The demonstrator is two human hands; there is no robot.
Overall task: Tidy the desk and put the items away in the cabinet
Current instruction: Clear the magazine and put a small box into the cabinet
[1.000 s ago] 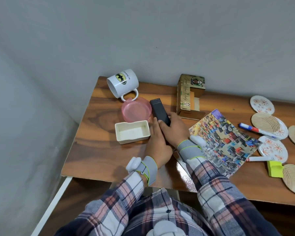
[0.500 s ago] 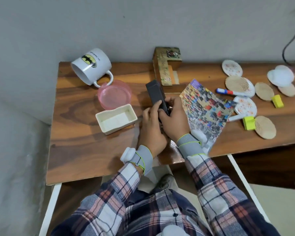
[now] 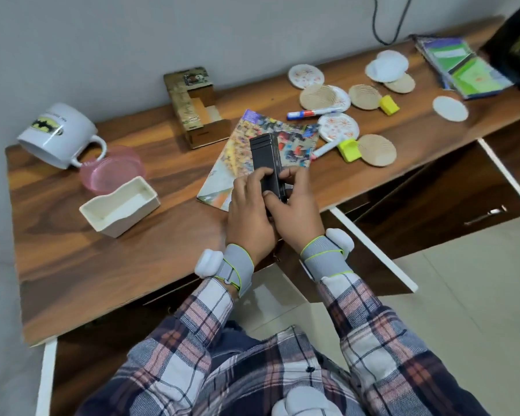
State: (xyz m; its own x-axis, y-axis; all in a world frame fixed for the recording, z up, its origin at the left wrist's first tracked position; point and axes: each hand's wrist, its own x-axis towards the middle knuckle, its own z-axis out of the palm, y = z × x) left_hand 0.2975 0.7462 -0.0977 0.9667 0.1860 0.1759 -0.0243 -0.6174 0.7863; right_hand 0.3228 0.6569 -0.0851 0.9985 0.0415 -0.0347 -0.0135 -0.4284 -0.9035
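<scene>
Black box (image 3: 266,159) is up off the desk (image 3: 162,241), held in both hands right over the near end of a colourful magazine (image 3: 240,145) that lies flat in the middle of the desk. The left hand (image 3: 249,211) has its fingers curled over the top face of the box, and the right hand (image 3: 294,205) wraps it from the other side, thumb pressed on the near end and fingers curled round the right edge. So both hands are gripping it, fingers close together, not spread. Both wrists have grey bands and plaid sleeves.

Other stuff lying around:
- white mug (image 3: 57,135) tipped on its side at the far left corner, its handle touching a pink bowl (image 3: 111,172)
- white tray (image 3: 120,205) just beside the bowl, nearer the front edge
- wooden holder (image 3: 192,106) against the wall, close to the magazine's far corner
- blue and red marker (image 3: 312,112) past the magazine, among a scatter of round coasters (image 3: 376,150), some patterned, some plain
- two yellow blocks, one (image 3: 349,150) touching a coaster, the other (image 3: 388,104) farther back
- stack of green booklets (image 3: 469,70) at the far right, with a black cable (image 3: 382,25) hanging on the wall behind

The cabinet (image 3: 433,205) sits under the right part of the desk, dark wood with a handle showing. Can't really tell from this angle if its door is open.
</scene>
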